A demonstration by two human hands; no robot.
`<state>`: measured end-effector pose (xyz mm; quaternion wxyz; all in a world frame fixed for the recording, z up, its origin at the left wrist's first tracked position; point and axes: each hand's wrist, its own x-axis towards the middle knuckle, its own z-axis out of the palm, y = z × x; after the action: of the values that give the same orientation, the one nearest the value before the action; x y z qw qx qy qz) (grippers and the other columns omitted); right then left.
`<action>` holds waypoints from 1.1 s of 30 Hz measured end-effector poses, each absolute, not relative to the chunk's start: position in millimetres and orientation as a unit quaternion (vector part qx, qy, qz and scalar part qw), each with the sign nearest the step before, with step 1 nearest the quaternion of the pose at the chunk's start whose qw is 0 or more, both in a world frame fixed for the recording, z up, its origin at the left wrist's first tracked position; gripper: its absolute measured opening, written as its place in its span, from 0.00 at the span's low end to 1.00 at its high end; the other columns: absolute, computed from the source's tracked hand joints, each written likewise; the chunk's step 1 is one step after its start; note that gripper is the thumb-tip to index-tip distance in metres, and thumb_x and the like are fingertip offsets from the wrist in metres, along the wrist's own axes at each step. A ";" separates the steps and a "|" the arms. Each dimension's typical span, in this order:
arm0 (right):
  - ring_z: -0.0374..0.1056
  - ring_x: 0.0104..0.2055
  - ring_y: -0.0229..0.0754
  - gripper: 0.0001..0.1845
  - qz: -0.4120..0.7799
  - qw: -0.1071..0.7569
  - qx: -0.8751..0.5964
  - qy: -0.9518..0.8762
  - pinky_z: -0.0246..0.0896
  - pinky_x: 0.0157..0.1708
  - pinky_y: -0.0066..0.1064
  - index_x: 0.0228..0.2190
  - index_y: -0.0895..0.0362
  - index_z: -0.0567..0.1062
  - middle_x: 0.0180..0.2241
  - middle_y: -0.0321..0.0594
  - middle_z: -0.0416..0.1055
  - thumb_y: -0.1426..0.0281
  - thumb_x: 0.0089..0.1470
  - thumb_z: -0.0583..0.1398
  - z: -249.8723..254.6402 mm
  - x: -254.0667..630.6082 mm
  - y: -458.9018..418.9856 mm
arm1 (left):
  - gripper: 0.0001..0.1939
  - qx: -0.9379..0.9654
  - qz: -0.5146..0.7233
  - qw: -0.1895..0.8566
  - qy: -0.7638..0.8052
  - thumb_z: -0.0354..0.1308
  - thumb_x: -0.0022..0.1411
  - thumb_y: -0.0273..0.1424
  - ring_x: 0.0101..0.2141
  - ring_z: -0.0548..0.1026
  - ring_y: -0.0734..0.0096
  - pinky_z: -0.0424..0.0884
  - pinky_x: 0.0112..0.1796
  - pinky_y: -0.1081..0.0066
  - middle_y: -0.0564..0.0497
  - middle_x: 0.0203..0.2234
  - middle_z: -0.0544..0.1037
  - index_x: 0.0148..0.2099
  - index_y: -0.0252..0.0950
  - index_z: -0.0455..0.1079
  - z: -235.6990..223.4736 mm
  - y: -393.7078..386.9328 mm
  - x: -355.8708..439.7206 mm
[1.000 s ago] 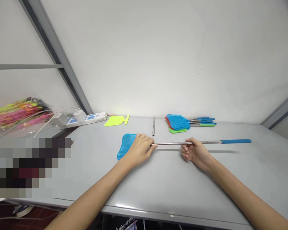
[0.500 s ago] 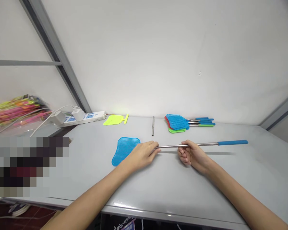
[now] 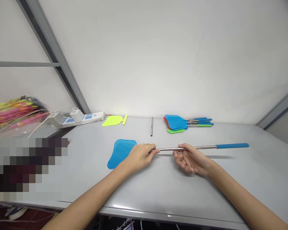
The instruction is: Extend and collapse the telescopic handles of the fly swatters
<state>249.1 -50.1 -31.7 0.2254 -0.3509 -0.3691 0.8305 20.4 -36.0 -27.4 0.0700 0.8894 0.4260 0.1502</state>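
- Head view: the blue fly swatter (image 3: pixel 122 153) lies across the front of the two hands, its mesh head at the left, its blue handle (image 3: pixel 232 146) pointing right above the counter (image 3: pixel 158 188).
- What could go wrong, as a judgement: the metal rod (image 3: pixel 169 149) could roll or slip in the right hand (image 3: pixel 192 159), because only the thumb and forefinger seem to carry it.
- If the hands pull unevenly, the thin rod might bend near the left hand (image 3: pixel 141 156); a wide swing could also strike the loose metal tube (image 3: pixel 152 126) behind.
- Left grip: clamped on the rod close to the mesh head, palm down, knuckles upward.
- Right grip: lightly clamped on the middle of the rod, palm turned inward, other fingers loose and half curled.
- Both forearms reach forward and converge.
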 end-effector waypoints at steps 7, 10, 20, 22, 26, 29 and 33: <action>0.59 0.11 0.30 0.18 0.868 0.220 -0.292 -0.337 0.35 0.04 0.17 0.31 0.60 0.66 0.18 0.34 0.66 0.60 0.56 0.45 -35.7 252.7 -48.8 | 0.18 0.892 0.132 0.075 0.426 0.36 0.64 0.37 0.20 0.63 0.75 0.49 0.22 0.73 0.55 0.20 0.68 0.27 0.37 0.62 -22.8 -38.1 19.1; 0.59 0.11 0.30 0.19 0.878 0.219 -0.271 -0.328 0.36 0.05 0.18 0.32 0.61 0.66 0.16 0.33 0.65 0.61 0.57 0.44 -39.7 255.2 -48.1 | 0.18 0.892 0.124 0.075 0.429 0.37 0.64 0.37 0.20 0.63 0.75 0.48 0.22 0.73 0.55 0.19 0.68 0.27 0.36 0.61 -21.3 -40.0 21.6; 0.56 0.09 0.31 0.20 0.888 0.202 -0.232 -0.342 0.37 0.06 0.19 0.33 0.60 0.66 0.14 0.32 0.62 0.60 0.57 0.43 -42.0 250.6 -52.3 | 0.19 0.889 0.103 0.073 0.439 0.38 0.63 0.36 0.18 0.63 0.75 0.47 0.21 0.73 0.55 0.16 0.66 0.24 0.36 0.61 -12.5 -44.3 25.2; 0.56 0.10 0.31 0.20 0.889 0.200 -0.232 -0.341 0.37 0.06 0.19 0.33 0.60 0.66 0.14 0.32 0.62 0.59 0.57 0.43 -42.5 249.0 -53.2 | 0.19 0.890 0.100 0.069 0.439 0.38 0.63 0.36 0.19 0.63 0.74 0.47 0.21 0.73 0.55 0.16 0.66 0.24 0.36 0.62 -12.3 -44.7 25.7; 0.56 0.10 0.30 0.20 0.889 0.198 -0.233 -0.340 0.38 0.06 0.19 0.34 0.60 0.66 0.15 0.32 0.63 0.58 0.57 0.43 -43.4 246.7 -53.9 | 0.19 0.890 0.102 0.062 0.440 0.38 0.63 0.37 0.20 0.64 0.73 0.47 0.21 0.73 0.54 0.18 0.68 0.26 0.36 0.63 -13.7 -45.2 27.0; 0.56 0.10 0.31 0.20 0.888 0.198 -0.233 -0.343 0.38 0.06 0.19 0.35 0.59 0.66 0.16 0.32 0.64 0.58 0.57 0.43 -43.7 244.9 -54.3 | 0.19 0.891 0.102 0.057 0.440 0.38 0.63 0.37 0.20 0.65 0.73 0.47 0.22 0.73 0.53 0.18 0.69 0.26 0.37 0.63 -14.8 -46.0 28.7; 0.57 0.10 0.31 0.21 0.885 0.196 -0.239 -0.348 0.38 0.06 0.20 0.35 0.59 0.66 0.17 0.33 0.64 0.57 0.56 0.43 -42.6 243.0 -55.8 | 0.19 0.889 0.106 0.036 0.444 0.39 0.63 0.36 0.20 0.65 0.73 0.46 0.21 0.73 0.53 0.18 0.70 0.26 0.36 0.63 -14.2 -49.2 32.6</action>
<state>243.0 -55.8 -42.6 0.1964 -0.2392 -0.3477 0.8851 32.6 -49.2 -14.2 0.0364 0.8888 0.4444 0.1061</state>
